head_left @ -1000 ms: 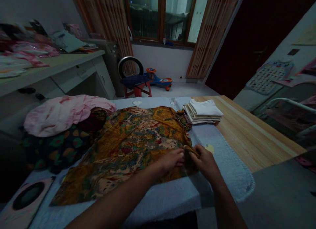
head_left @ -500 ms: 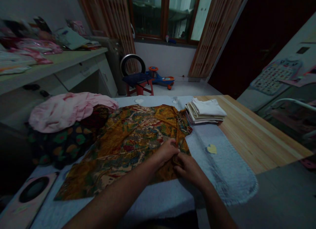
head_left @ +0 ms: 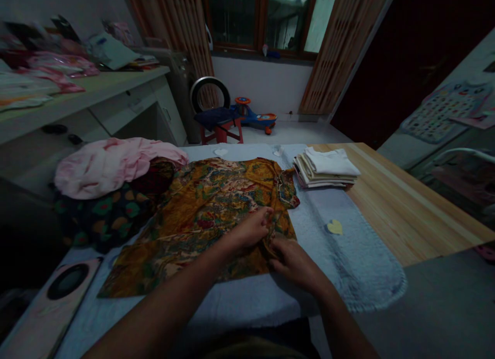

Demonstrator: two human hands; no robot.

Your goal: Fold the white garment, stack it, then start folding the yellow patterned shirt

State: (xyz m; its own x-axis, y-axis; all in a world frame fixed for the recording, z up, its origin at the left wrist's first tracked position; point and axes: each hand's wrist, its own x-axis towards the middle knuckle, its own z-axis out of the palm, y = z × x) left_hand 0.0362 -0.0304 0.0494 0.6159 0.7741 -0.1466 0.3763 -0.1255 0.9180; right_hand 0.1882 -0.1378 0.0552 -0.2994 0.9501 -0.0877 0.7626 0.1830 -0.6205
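Observation:
A mustard-brown shirt [head_left: 209, 209] with a multicoloured pattern lies spread over a light blue cloth [head_left: 348, 266]. Its near right part is bunched between my hands. My left hand [head_left: 253, 227] pinches the fabric near the shirt's right side. Closer to me, my right hand [head_left: 292, 258] grips a gathered fold of the same shirt, its thumb and fingers pressed together. One short sleeve lies flat at the right, beside a stack of folded clothes [head_left: 327, 168] with a white piece on top.
Pink clothing [head_left: 104, 165] and a dark patterned garment [head_left: 104, 214] are heaped at the left. A pink phone-like object [head_left: 54, 307] lies at the near left corner. Bare wood tabletop [head_left: 406, 209] shows at the right. Beyond the table stands a red stool [head_left: 222, 132].
My left hand has shifted slightly left and up, away from my right hand, and the fabric between them now stands up in a fold. The view has tilted a little.

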